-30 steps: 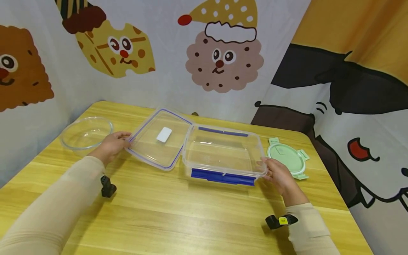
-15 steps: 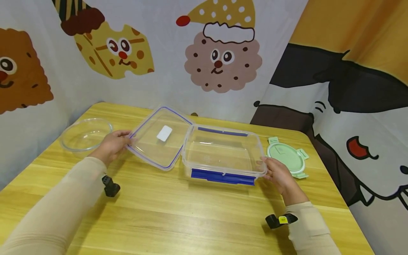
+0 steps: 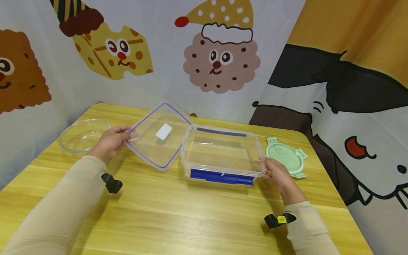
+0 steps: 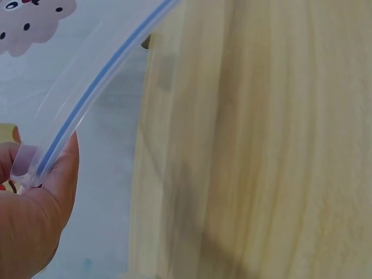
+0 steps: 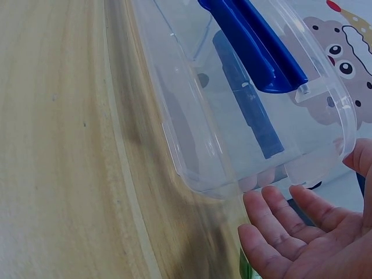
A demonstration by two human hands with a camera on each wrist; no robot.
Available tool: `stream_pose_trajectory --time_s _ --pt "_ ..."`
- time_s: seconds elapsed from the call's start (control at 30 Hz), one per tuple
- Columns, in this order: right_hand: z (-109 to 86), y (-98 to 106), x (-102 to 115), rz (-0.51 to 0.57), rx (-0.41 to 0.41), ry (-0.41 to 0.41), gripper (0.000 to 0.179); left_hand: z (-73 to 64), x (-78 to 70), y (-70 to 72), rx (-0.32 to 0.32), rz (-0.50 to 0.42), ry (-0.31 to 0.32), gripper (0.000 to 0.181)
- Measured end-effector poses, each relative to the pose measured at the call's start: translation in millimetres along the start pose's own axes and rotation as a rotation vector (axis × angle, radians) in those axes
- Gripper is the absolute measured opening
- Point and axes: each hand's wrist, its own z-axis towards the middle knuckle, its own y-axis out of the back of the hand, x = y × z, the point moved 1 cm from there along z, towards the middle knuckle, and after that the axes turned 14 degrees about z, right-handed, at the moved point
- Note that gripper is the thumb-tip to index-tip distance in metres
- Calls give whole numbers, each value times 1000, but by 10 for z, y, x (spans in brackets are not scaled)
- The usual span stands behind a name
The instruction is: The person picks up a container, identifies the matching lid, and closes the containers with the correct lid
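Observation:
My left hand (image 3: 111,141) pinches the left edge of a clear plastic lid (image 3: 149,145) with a blue seal and a white patch. The lid is tilted with its far corner raised, and its right edge lies against the left end of a clear rectangular food container (image 3: 220,152). In the left wrist view the thumb and fingers clasp the lid's rim above the table. At the container's right end, my right hand (image 3: 277,173) touches the wall with loosely spread fingers (image 5: 270,229), its thumb at the rim. A blue latch (image 5: 261,52) hangs on the container's long side.
A round clear glass bowl (image 3: 83,136) stands at the left, close behind my left hand. Right of the container lies a round pale green lid (image 3: 285,157) with clip tabs. The wooden table (image 3: 191,219) ends at a printed cloth (image 3: 165,81).
My left hand has lifted slightly, and the lid tilts up more, its far corner higher. My right hand and the container stay in place.

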Motion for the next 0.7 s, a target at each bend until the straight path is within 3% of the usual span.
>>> stream_pose_trajectory --time_s 0.37,0.53,0.7 --pt "-22 1 2 10 -6 -3 65 -89 -56 32 45 -138 -11 66" --pt "-15 7 -2 4 -12 -8 65 -103 -67 54 26 -190 -22 67" --pt "4 16 0 -14 -7 -11 64 -142 -107 87 -2 -280 -80 36"
